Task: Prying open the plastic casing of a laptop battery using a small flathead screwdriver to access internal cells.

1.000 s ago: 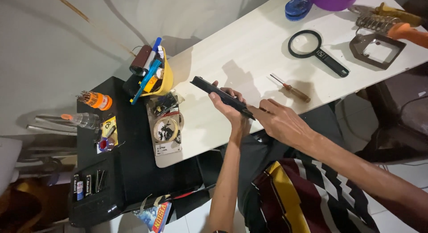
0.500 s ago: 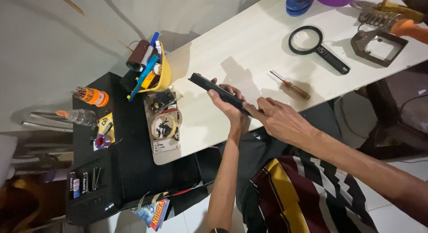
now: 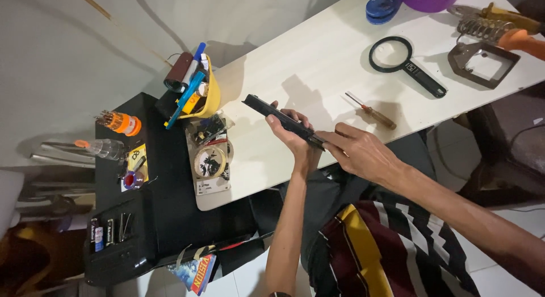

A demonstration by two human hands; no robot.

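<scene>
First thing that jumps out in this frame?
Both hands meet mid-frame over the white table's near edge: the left hand grips a slim black bar-shaped device and the right hand pinches its near end. Behind them lie a small screwdriver and a black magnifying glass.

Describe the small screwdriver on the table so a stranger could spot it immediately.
On the long white table, look just beyond the right hand. The screwdriver lies there alone, short, with a brownish handle and thin metal shaft, unlike the larger black-rimmed magnifying glass farther back.
</scene>
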